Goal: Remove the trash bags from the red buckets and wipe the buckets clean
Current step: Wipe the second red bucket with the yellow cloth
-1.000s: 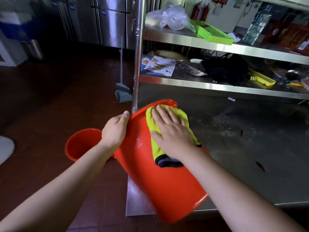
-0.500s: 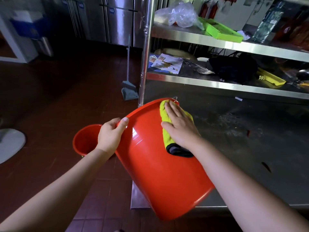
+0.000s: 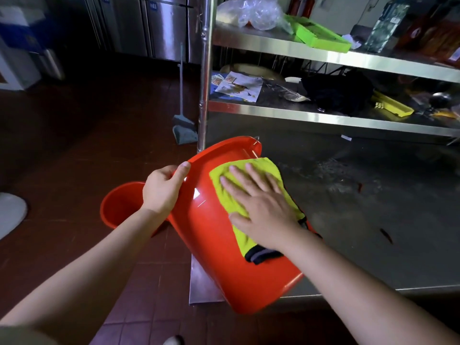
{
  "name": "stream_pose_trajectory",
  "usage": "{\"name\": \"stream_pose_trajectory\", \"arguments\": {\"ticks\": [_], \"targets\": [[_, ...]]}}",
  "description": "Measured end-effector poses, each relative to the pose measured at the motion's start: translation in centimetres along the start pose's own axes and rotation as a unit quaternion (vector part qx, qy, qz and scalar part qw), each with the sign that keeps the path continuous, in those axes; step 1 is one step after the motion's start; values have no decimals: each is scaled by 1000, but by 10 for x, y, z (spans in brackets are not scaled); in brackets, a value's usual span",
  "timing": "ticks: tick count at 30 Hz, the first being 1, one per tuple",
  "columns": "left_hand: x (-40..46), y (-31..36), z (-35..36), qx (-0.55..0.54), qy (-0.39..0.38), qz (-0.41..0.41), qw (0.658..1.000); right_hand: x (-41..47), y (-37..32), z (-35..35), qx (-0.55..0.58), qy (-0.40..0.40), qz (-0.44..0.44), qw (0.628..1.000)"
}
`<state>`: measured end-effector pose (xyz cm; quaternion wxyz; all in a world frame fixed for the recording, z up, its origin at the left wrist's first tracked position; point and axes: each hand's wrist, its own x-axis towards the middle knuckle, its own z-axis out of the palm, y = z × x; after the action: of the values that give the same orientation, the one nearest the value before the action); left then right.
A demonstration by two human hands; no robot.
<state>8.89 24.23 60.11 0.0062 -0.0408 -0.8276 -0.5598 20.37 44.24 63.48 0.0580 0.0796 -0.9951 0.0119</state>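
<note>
A red bucket [image 3: 224, 257] lies tilted on its side over the corner of the steel table, its mouth turned away to the upper left. My left hand [image 3: 161, 189] grips its rim, thumb on the outside. My right hand [image 3: 258, 202] lies flat with straight, spread fingers on a yellow-green cloth [image 3: 224, 185] with a dark edge, pressing it against the bucket's outer wall. A second red bucket [image 3: 119, 207] stands upright on the floor behind my left wrist, partly hidden. No trash bag shows in either bucket.
The steel table [image 3: 361, 220] extends to the right, smeared and with small red scraps. Steel shelves [image 3: 323, 118] above hold papers, dark cloth, green and yellow trays and a clear plastic bag. A dustpan [image 3: 185, 131] leans by the shelf post. Red tile floor [image 3: 74, 158] lies left.
My right hand has slid the cloth from the bucket's rim down and to the right along its wall, fingers now spread wider. My left hand keeps its grip on the rim.
</note>
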Motion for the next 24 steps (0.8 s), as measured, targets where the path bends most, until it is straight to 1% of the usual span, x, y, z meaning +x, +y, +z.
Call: {"name": "stream_pose_trajectory", "arguments": {"ticks": [2, 3, 5, 6, 8, 9, 10, 12, 13, 15, 17, 19, 21, 23, 24], "targets": [[-2, -5, -1, -18, 12, -3, 1000, 5, 22, 1, 102, -9, 64, 993], [-4, -8, -2, -26, 13, 0, 1000, 6, 33, 1, 169, -12, 102, 980], [-8, -10, -5, -44, -3, 20, 999, 9, 52, 2, 297, -22, 187, 936], [-9, -9, -7, -50, -20, 34, 998, 9, 59, 2, 334, -28, 213, 918], [-8, -3, -7, -43, -58, 60, 996, 9, 65, 0, 355, -39, 231, 905], [-5, 1, -7, -25, -61, 71, 995, 10, 64, 0, 358, -38, 232, 904], [-2, 7, -6, 7, -54, 84, 995, 10, 63, -1, 362, -33, 231, 902], [6, 25, -1, 114, -32, 128, 985, 12, 59, 0, 369, -23, 224, 902], [10, 35, 4, 178, -28, 153, 972, 12, 56, 1, 364, -22, 216, 906], [18, 55, 13, 293, -18, 189, 937, 14, 47, 3, 321, -22, 188, 928], [27, 68, 18, 361, -24, 191, 912, 14, 37, 3, 261, -20, 161, 952], [36, 73, 20, 379, -38, 184, 906, 11, 26, 1, 212, -16, 135, 968], [39, 72, 22, 378, -37, 190, 905, 3, 12, -1, 135, -17, 96, 986], [40, 69, 23, 377, -22, 196, 905, -10, -8, 1, 32, -1, 30, 999], [40, 68, 24, 377, -16, 197, 905, -18, -20, 3, -7, 7, -12, 1000]]}}
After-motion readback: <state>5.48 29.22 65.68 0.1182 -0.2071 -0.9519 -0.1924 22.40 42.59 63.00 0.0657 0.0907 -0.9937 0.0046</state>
